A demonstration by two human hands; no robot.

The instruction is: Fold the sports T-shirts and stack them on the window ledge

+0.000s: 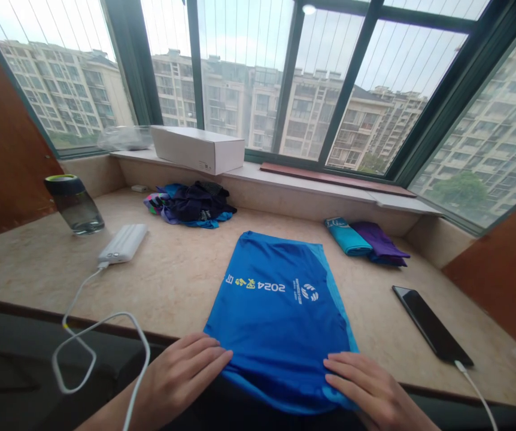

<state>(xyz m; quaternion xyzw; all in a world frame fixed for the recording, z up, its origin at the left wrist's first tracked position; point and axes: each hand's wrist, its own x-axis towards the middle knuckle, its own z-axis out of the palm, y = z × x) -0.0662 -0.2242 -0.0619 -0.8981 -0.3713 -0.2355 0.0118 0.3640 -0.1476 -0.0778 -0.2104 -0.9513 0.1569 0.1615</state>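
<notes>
A blue shirt [276, 317] with white and yellow print lies folded into a long panel on the counter, its lower end drooping over the front edge. At its lower left corner is my left hand [190, 365], fingers together over the cloth and thumb out of sight. My right hand [366, 383] grips the lower right corner in the same way, near the lighter blue strip along that side. Beyond the shirt on the right lie a folded teal cloth [346, 237] and a folded purple cloth [381, 240].
A crumpled heap of dark clothes [199, 202] sits at the back. On the left stand a tilted-looking bottle [76, 206] and a white power bank [124, 242] with a cable [127, 317]. A phone [433, 323] lies right. A white box [195, 148] rests on the sill.
</notes>
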